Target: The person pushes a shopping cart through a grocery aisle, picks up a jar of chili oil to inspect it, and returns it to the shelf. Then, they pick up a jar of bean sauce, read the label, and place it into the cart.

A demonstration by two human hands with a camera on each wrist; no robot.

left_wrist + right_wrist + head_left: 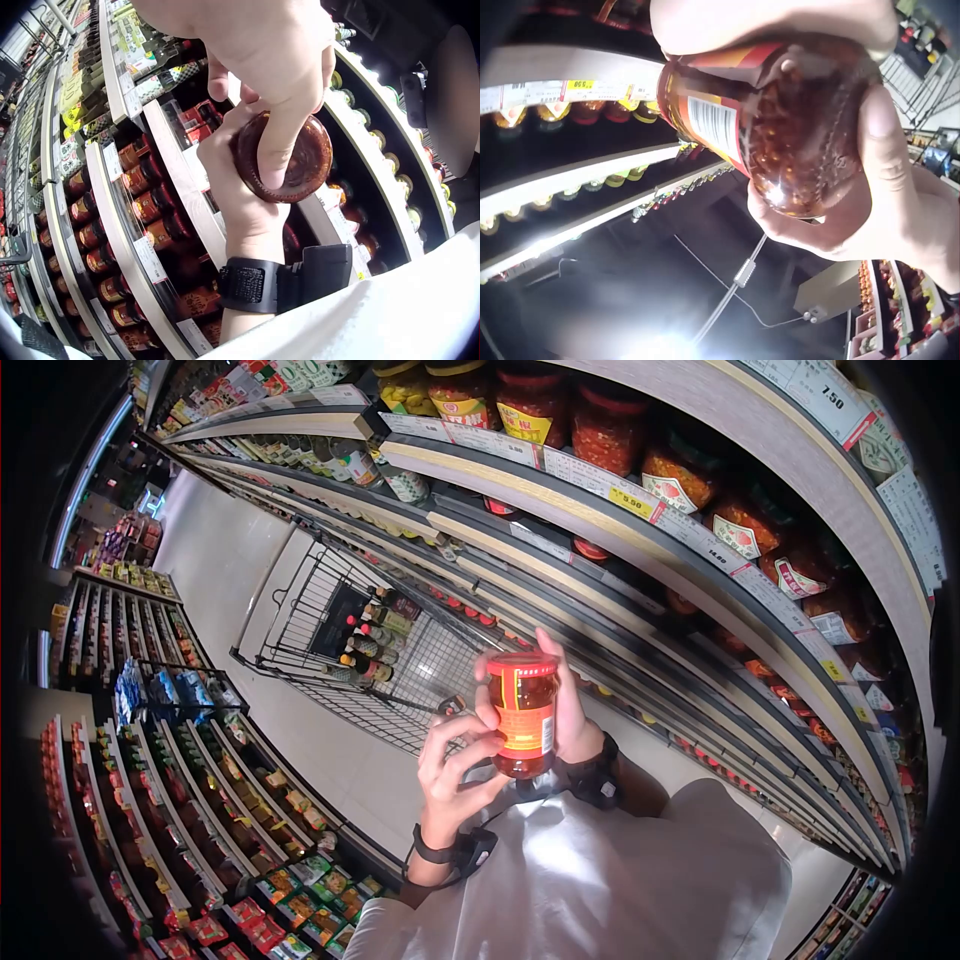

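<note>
A glass jar with a red lid and a red-orange label is held upright between both hands in the head view. The right hand grips it from behind and the side. On the near side the left hand has its bent fingers against the label. In the left wrist view, the left hand's thumb lies across the base of the jar, with the right hand around its side. A barcode shows on the jar in the right wrist view, between the right hand and left hand.
A wire shopping cart holding several bottles stands beyond the hands. Shelves of jars with price tags curve along the upper right. More packed shelves run down the left side, with pale floor between.
</note>
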